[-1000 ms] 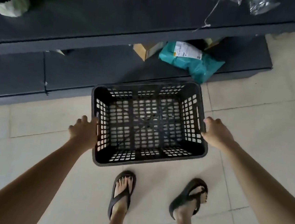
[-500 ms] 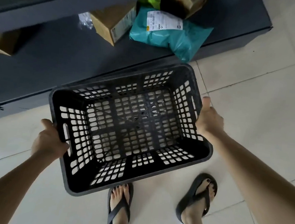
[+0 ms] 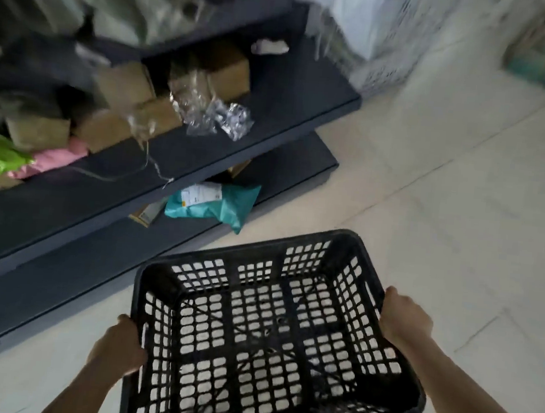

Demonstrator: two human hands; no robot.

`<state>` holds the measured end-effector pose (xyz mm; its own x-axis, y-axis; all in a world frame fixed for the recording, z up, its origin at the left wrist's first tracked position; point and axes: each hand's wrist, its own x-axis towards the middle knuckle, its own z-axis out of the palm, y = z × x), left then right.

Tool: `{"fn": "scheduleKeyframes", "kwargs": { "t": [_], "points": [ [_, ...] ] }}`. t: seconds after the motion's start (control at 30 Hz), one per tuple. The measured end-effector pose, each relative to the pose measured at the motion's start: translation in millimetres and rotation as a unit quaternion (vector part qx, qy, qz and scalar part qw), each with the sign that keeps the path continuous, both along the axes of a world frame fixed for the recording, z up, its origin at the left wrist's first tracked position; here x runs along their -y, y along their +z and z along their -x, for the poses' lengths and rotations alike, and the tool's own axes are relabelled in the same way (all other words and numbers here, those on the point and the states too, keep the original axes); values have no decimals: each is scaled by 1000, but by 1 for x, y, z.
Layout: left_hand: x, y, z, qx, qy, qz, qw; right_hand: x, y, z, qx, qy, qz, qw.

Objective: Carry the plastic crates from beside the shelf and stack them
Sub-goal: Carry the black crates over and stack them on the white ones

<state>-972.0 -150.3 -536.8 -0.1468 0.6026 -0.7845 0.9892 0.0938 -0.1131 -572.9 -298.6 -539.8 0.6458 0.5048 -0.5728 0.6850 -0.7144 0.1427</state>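
Crate, black perforated plastic (image 3: 273, 331), empty, held above the pale tiled floor (image 3: 461, 222) beside the dark shelf (image 3: 271, 130), left hand (image 3: 119, 346) and right hand (image 3: 406, 320) clasping opposite rims; carry step, next requiring a stacking spot.
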Motion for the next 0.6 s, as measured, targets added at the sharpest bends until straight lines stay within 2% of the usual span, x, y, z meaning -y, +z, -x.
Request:
{"fn": "scheduleKeyframes", "kwargs": {
  "t": [0.3, 0.6],
  "points": [
    [-18, 160, -205, 66, -62, 11, 996, 45, 177, -177, 30, -89, -55, 994],
    [-56, 273, -405, 131, -121, -3, 984, 55, 287, -343, 66, -178, -70, 979]
  ]
}}
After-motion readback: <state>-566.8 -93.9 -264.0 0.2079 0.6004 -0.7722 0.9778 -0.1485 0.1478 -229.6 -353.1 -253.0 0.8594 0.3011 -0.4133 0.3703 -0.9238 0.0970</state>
